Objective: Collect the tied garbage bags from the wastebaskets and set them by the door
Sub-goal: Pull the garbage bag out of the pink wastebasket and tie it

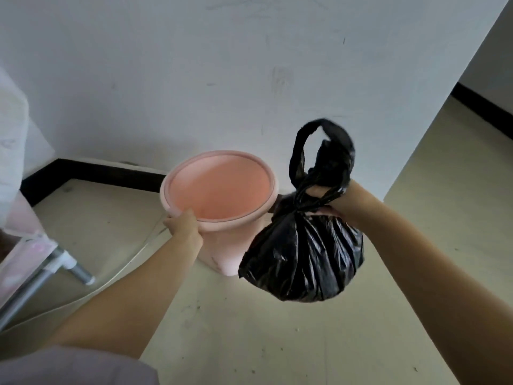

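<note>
Both forearms reach forward; left hand (184, 222) curls over the near rim of the pink wastebasket (219, 190), grip clasping it; right hand (327, 202), right of the wastebasket, is clenched around the knotted neck of the black garbage bag (302, 259), which hangs beside the wastebasket and hides most of the fingers.

A pale tiled floor (249, 329) carries a pink wastebasket (222, 245), which stands just in front of the black skirting board (97, 173). Left of the wastebasket, a thin pale cord (91, 294) trails across the tiles, and beyond it a metal furniture leg (80, 272) rests.
</note>
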The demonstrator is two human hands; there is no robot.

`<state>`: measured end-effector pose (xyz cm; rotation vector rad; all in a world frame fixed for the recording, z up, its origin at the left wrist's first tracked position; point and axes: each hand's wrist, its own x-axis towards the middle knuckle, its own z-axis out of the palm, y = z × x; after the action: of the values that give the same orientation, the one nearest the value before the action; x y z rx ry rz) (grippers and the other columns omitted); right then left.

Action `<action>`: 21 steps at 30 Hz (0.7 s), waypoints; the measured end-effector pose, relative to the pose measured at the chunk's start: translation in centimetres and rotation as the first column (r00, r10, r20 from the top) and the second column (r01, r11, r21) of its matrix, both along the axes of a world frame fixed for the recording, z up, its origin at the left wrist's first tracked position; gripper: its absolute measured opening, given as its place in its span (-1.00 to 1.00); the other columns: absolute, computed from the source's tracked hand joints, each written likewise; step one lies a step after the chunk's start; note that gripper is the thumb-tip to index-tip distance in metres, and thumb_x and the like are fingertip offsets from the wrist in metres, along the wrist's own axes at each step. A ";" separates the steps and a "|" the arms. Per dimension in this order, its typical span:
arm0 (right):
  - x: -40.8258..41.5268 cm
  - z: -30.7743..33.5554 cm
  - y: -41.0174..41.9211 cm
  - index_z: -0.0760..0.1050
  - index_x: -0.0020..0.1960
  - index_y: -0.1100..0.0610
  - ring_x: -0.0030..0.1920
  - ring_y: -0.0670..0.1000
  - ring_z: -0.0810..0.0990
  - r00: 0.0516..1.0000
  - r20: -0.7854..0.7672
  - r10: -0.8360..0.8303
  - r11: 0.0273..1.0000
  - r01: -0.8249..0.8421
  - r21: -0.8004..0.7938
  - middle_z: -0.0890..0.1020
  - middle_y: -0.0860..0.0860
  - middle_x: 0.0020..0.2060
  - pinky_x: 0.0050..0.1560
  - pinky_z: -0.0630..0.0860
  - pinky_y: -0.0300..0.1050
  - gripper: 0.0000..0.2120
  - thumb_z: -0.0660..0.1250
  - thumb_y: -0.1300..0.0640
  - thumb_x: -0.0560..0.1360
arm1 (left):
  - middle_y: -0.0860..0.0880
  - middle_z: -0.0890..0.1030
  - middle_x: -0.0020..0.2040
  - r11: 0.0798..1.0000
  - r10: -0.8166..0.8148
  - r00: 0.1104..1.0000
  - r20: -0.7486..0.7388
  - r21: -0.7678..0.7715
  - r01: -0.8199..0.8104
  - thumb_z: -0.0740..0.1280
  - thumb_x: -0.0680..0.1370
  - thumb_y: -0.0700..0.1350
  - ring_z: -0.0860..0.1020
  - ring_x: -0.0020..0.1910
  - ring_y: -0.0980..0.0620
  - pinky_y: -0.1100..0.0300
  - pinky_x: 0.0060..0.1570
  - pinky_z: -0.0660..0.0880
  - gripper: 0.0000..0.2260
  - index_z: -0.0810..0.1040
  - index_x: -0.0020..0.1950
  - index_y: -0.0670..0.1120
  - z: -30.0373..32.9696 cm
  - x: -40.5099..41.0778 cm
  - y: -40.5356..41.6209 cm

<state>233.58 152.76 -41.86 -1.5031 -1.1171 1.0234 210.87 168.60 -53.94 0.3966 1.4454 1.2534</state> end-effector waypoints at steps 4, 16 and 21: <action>-0.5 -4.2 -0.7 0.51 -0.10 0.19 -0.19 0.02 0.62 1.000 -0.011 -0.028 0.954 0.024 -0.300 0.62 0.14 -0.14 -0.21 0.66 -0.17 -0.93 0.27 0.30 0.52 | -0.12 0.50 0.26 0.992 -0.127 0.991 -0.031 0.003 0.127 0.31 0.48 -0.01 0.53 0.16 -0.15 -0.14 0.21 0.48 -0.47 0.29 0.42 -0.09 -0.6 -0.9 0.0; -5.3 -8.0 -2.1 0.44 0.21 0.12 0.14 0.05 0.55 0.977 -0.170 0.129 0.933 -0.178 -0.311 0.56 0.10 0.14 0.19 0.49 -0.06 -0.72 0.21 0.36 0.55 | 0.09 0.45 0.27 0.339 -0.786 0.374 -0.492 0.163 0.926 0.41 0.43 0.06 0.43 0.26 0.27 0.29 0.31 0.35 -0.48 0.32 0.35 0.14 3.2 4.4 -14.8; -4.3 -7.1 -2.0 0.42 0.22 0.06 0.01 0.15 0.64 0.962 -0.153 0.227 0.870 -0.271 -0.412 0.63 0.12 0.04 0.12 0.58 0.14 -0.68 0.28 0.29 0.51 | 0.07 0.58 0.00 0.100 -0.647 0.072 -0.759 0.009 0.995 0.30 0.48 -0.29 0.58 -0.02 0.15 0.40 -0.02 0.45 -0.63 0.46 0.23 0.01 4.2 3.7 -12.2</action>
<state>229.26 150.75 -48.94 -1.6511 -1.0776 1.5919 214.60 156.37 -49.78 1.9842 0.8176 0.3458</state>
